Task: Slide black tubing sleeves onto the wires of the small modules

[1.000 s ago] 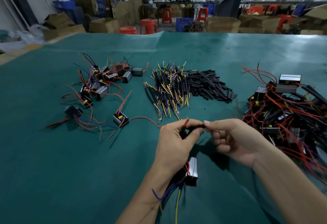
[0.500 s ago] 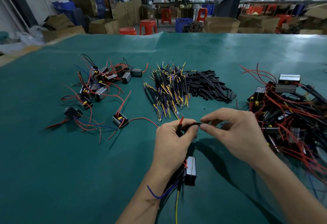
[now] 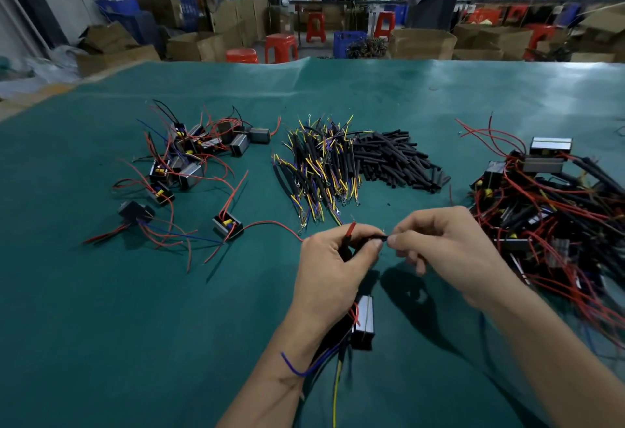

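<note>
Over the near middle of the green table mat (image 3: 101, 309), my left hand (image 3: 329, 275) pinches a black tubing sleeve (image 3: 367, 239) on a wire; a red wire tip (image 3: 351, 227) sticks up above my fingers. A small grey module (image 3: 363, 322) hangs below that hand, with blue, black and yellow wires trailing past my wrist. My right hand (image 3: 449, 251) pinches the sleeve's right end with thumb and forefinger. A pile of loose black sleeves (image 3: 395, 160) lies beyond my hands.
Small modules with bare red wires (image 3: 189, 163) are scattered at the left. A bundle of yellow and purple wire pieces (image 3: 318, 167) lies in the middle. A big tangled heap of modules with red wires and black sleeves (image 3: 554, 201) fills the right. Boxes and red stools stand beyond the table.
My right hand drew away slightly to the right, then came back against my left fingertips at the sleeve's end. My left hand kept its hold and the module stayed hanging.
</note>
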The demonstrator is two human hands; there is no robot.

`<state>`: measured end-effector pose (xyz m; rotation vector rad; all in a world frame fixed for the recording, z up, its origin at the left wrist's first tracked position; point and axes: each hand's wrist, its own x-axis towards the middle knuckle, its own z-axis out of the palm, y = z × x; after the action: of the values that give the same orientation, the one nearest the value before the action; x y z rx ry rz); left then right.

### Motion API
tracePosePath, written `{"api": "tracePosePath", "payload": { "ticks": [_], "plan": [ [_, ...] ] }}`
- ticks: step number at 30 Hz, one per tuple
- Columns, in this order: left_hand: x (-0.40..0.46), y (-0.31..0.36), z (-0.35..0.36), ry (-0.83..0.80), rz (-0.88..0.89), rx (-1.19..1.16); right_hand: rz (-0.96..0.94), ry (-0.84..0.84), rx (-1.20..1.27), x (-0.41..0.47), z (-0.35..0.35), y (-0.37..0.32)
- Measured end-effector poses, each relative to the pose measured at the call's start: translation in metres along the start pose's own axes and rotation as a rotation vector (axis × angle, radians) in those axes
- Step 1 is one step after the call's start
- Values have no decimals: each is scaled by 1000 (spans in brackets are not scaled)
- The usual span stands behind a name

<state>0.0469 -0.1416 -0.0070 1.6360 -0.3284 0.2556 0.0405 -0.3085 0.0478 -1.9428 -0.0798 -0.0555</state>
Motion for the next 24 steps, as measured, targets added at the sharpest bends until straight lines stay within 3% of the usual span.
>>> {"api": "tracePosePath", "payload": {
  "ticks": [6,9,12,17,24],
  "plan": [
    [-1,4,-1,15,27,-48,551,-125,571,2,8,-3],
    [0,7,-2,30,29,-93,639,-177,733,2,12,-5],
    [2,8,-3,71,15,-106,367,-104,533,-1,13,-4],
    [3,9,-4,78,-34,-103,-325,146,-294,-3,2,2],
    [3,11,-5,69,-67,-92,-613,125,-594,-3,0,3]
  ]
}}
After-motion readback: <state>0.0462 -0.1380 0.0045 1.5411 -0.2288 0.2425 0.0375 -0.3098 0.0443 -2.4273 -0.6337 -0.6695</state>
